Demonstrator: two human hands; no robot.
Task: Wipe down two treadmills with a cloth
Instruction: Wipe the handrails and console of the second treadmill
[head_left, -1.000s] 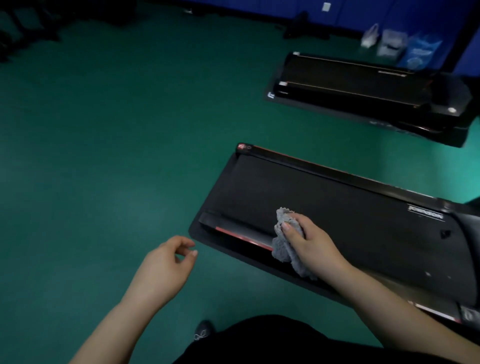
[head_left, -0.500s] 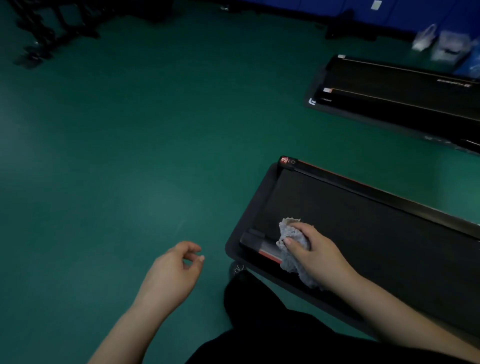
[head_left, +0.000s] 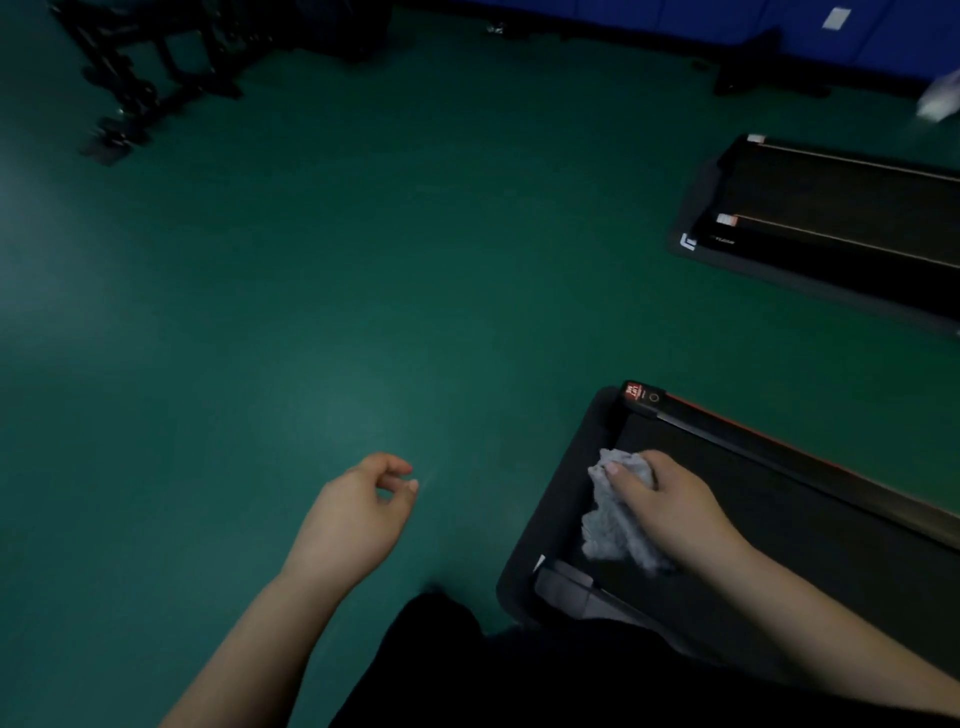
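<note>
Fingers (head_left: 618, 470) of your right hand (head_left: 675, 512) curl over the grey cloth (head_left: 608, 525) and press it onto the near treadmill (head_left: 779, 493) at its end corner. Your left hand (head_left: 358, 514) hangs loosely curled over the floor (head_left: 311, 312), holding nothing. My guess at the risk: the bunched cloth could slide off the belt edge onto the mat (head_left: 556, 509) or snag the end cap, leaving that corner unwiped. The second treadmill (head_left: 841, 208) lies well apart, beyond. The floor is smooth and green, with dark gym gear (head_left: 150, 67) and a blue wall (head_left: 779, 26) at the far side.
</note>
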